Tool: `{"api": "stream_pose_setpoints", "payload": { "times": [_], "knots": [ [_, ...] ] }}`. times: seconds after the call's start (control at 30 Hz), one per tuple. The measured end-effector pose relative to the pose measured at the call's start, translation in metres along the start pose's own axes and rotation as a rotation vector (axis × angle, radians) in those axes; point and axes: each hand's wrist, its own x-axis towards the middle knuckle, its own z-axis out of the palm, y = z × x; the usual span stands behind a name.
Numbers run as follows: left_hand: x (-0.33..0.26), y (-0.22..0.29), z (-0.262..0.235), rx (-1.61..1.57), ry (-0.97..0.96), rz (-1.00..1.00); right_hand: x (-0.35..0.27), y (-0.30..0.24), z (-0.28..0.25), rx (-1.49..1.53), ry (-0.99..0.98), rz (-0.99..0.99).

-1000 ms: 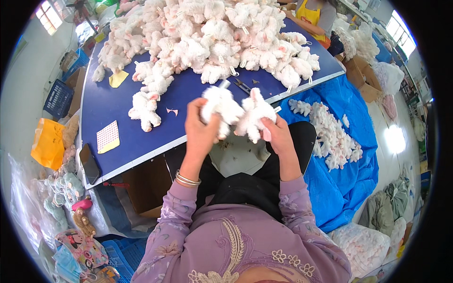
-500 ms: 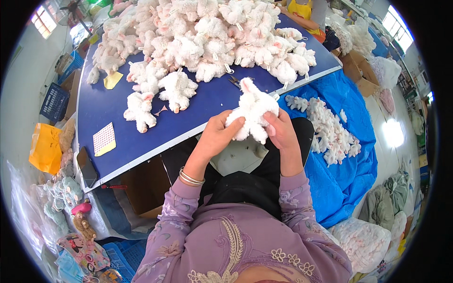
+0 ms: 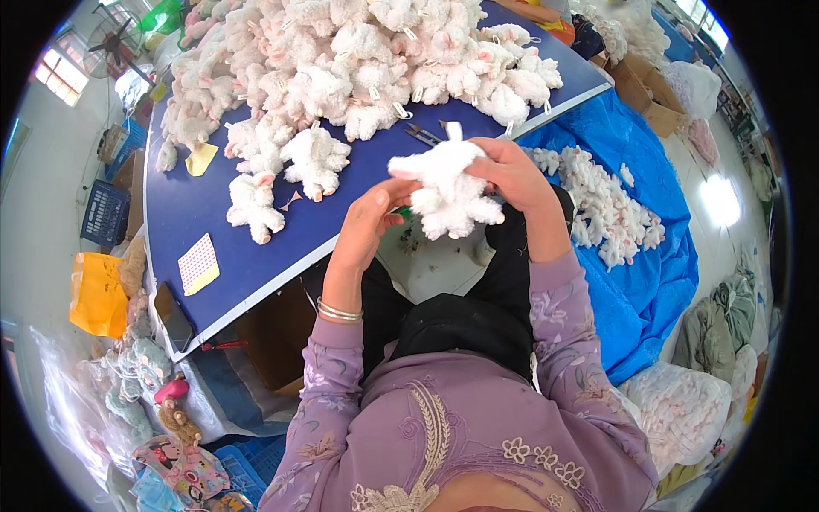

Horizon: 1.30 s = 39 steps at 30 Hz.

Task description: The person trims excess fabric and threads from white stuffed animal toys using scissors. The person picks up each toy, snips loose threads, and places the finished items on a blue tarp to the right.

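A small white plush animal (image 3: 452, 192) with pinkish ears hangs over the table's front edge. My right hand (image 3: 520, 175) grips its upper right side, thumb and fingers closed on the fur. At its left side, below a pink-lined ear, my left hand (image 3: 371, 213) has its fingers curved and apart; the fingertips reach the toy's edge, partly hidden. Just beyond the toy, dark thread snips (image 3: 421, 135) lie on the blue table (image 3: 341, 205). Several like toys lie nearby, the closest a white plush toy (image 3: 254, 207) to the left.
A big heap of white plush toys (image 3: 324, 68) covers the far table. Left are a dotted sticker sheet (image 3: 198, 264) and a dark phone (image 3: 174, 316). More plush toys (image 3: 610, 205) lie on a blue tarp (image 3: 657, 282) at right. A cardboard box (image 3: 644, 94) stands beyond.
The plush toy has been turned, its head now up and to the left. My left hand has loosened and drawn back from its body; my right hand has moved up its side.
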Motion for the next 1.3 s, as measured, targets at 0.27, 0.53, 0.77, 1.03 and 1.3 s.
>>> {"api": "stream_pose_setpoints", "payload": {
  "times": [0.27, 0.53, 0.77, 1.03, 1.3],
  "knots": [
    [0.002, 0.015, 0.030, -0.193, 0.177, 0.038, 0.032, 0.013, 0.026, 0.461, 0.114, -0.041],
    [0.000, 0.010, 0.031, -0.360, 0.381, 0.234, 0.001, 0.038, 0.072, -0.026, 0.130, -0.081],
    [-0.008, 0.009, 0.012, -0.517, 0.449, 0.308, -0.002, 0.038, 0.077, -0.233, 0.079, -0.115],
    [-0.024, 0.026, 0.011, -0.050, 0.517, 0.292, 0.015, 0.018, 0.096, -0.116, 0.199, -0.294],
    [-0.055, 0.059, -0.049, 0.140, 0.728, 0.433, 0.008, 0.033, 0.083, 0.257, 0.232, -0.202]
  ]
}}
